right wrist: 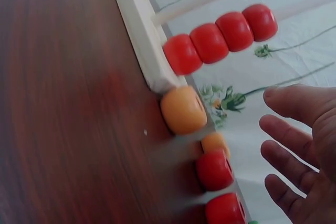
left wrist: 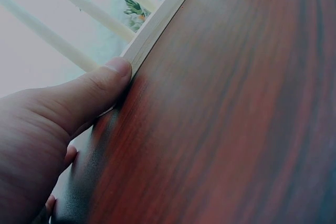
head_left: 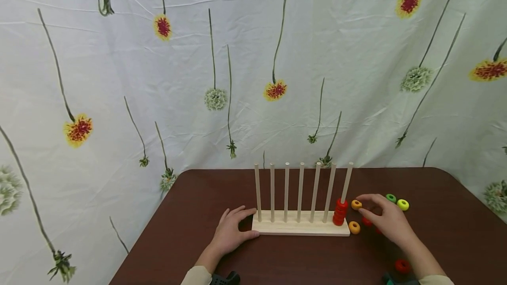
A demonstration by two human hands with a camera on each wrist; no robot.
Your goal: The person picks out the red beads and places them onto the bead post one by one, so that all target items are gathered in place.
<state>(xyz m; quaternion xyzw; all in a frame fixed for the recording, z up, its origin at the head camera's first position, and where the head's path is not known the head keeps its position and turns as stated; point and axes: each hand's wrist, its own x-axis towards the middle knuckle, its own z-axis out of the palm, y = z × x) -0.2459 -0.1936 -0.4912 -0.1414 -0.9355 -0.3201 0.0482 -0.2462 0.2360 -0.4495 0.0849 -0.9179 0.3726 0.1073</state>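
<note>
- Evidently, on my feed, the left hand (head_left: 229, 234) grips the peg rack's (head_left: 291, 228) left end, likely steadying it mid-worktop (head_left: 301, 258).
- The right hand (head_left: 390, 219), fingers parted and empty, hovers by loose beads (head_left: 354, 231), handily rightward.

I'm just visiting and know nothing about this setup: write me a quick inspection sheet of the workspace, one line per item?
Surface: dark brown table with a wood-grain look.
Job's things: wooden peg rack with seven upright pegs; four red beads stacked on the rightmost. Loose on the table: two orange beads, three red ones, a green bead and a yellow bead.
Clutter: nothing seen.
Hands: left hand holds the rack's left end, thumb at the front edge; right hand holds nothing, fingers apart, near one orange bead.
Cables: nothing seen.
Surroundings: pale flower-printed cloth behind the table.
</note>
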